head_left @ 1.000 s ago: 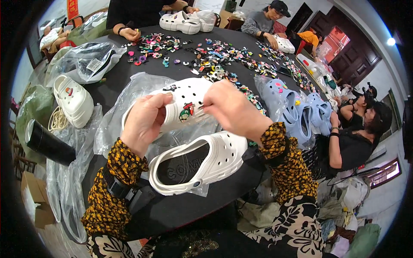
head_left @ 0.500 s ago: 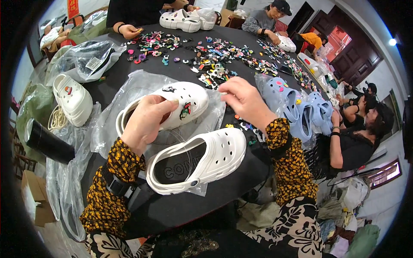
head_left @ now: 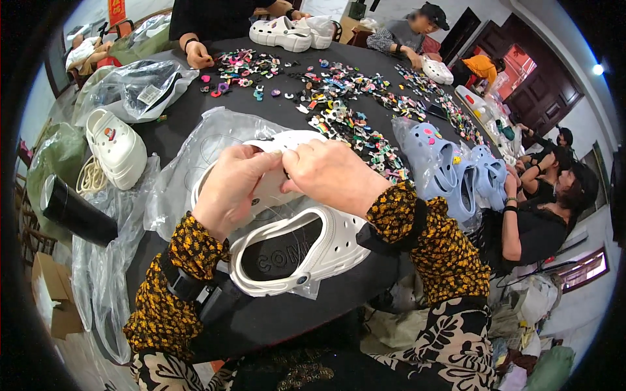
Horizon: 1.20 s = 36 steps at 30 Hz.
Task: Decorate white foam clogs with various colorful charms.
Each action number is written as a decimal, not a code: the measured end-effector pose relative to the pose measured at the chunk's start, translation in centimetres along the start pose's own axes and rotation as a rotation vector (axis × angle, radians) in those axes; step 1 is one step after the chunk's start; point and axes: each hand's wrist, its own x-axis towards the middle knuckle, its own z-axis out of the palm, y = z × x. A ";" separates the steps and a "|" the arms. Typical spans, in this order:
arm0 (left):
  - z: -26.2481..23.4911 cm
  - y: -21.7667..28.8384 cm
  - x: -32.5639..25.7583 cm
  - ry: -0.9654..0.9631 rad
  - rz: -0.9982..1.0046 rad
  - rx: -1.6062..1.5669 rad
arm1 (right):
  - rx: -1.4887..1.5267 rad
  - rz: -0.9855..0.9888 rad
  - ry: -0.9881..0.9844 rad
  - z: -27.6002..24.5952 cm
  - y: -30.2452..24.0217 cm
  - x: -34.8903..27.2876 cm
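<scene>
My left hand is closed on a white clog, its thumb pressed near the top of the upper. Over the same clog, my right hand has its fingers pinched together against the upper, meeting the left thumb. Whatever lies between those fingertips is hidden, and the hands cover most of the shoe's holes. Nearer to me, a second white clog with a dark insole lies on the table, its toe pointing right and partly under my right wrist. A clear plastic bag is spread beneath the held clog.
Colourful shoe charms lie scattered across the black table. Light-blue clogs sit at right. A decorated white clog and a black cylinder are at left. Co-workers sit around the far and right sides.
My right hand has moved left from beside the clog onto its upper, meeting my left hand. A co-worker's hand across the table has shifted slightly.
</scene>
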 end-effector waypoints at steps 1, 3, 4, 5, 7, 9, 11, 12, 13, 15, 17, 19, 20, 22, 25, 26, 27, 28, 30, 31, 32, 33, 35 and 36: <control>0.4 0.3 -0.3 0.011 0.024 0.081 | -0.014 0.011 -0.035 0.0 0.0 -0.1; 0.6 0.1 -0.2 0.021 0.043 0.161 | 0.008 0.019 -0.047 0.4 0.1 -0.4; 0.6 0.0 -0.1 0.010 0.046 0.142 | 0.025 0.025 -0.052 0.4 0.1 -0.5; 0.7 -0.1 0.0 0.000 0.047 0.123 | 0.024 0.026 -0.052 0.5 0.3 -0.6; 0.9 -0.1 -0.2 0.015 0.046 0.104 | 0.064 -0.013 -0.010 0.9 0.6 -0.8; 1.2 -0.1 -0.2 0.029 0.042 0.084 | 0.094 -0.024 -0.003 1.2 0.9 -1.0; 1.1 0.1 -0.4 0.057 0.060 0.066 | 0.129 -0.042 0.011 1.7 1.0 -0.9; 0.9 -0.2 -0.2 0.059 0.059 0.067 | 0.183 -0.059 0.045 1.8 1.1 -0.9; 0.6 -0.7 0.3 0.060 0.070 0.079 | 0.233 -0.074 0.075 2.0 1.2 -1.0; 0.6 -1.2 0.6 0.056 0.083 0.088 | 0.290 -0.074 0.081 2.0 1.5 -1.1; 0.6 -1.4 0.6 0.066 0.096 0.051 | 0.366 -0.082 0.095 2.7 1.5 -1.0; -0.2 -1.9 1.1 0.042 0.088 0.096 | 0.411 -0.074 0.105 3.0 1.5 -1.0; -0.4 -2.0 1.2 0.013 0.083 0.137 | 0.412 -0.072 0.104 3.0 1.5 -1.0; -0.2 -1.9 1.1 0.014 0.084 0.123 | 0.436 -0.056 0.100 2.9 1.4 -1.1; 0.3 -1.9 1.1 0.030 0.098 0.076 | 0.465 -0.039 0.091 2.9 1.6 -1.3; 0.3 -2.0 1.1 0.048 0.111 0.044 | 0.467 -0.039 0.091 3.0 1.6 -1.3; 0.2 -2.1 1.2 0.048 0.109 0.044 | 0.476 -0.029 0.085 3.1 1.6 -1.3; 0.0 -2.2 1.2 0.022 0.103 0.073 | 0.486 -0.021 0.080 3.2 1.6 -1.3; -0.1 -2.2 1.2 -0.005 0.095 0.101 | 0.515 -0.009 0.076 3.5 1.7 -1.4; -0.1 -1.9 1.0 -0.004 0.093 0.106 | 0.543 -0.002 0.074 3.5 1.7 -1.3; -0.1 -1.7 0.7 -0.004 0.091 0.111 | 0.545 -0.005 0.076 3.3 1.6 -1.2; -0.2 -1.7 0.6 0.000 0.091 0.113 | 0.606 0.069 0.037 3.1 1.6 -1.1; -0.1 -2.3 1.0 0.024 0.065 0.123 | 0.665 0.153 -0.011 3.0 1.9 -1.6; 0.0 -2.4 1.1 0.022 0.062 0.121 | 0.692 0.168 -0.025 3.0 2.1 -1.8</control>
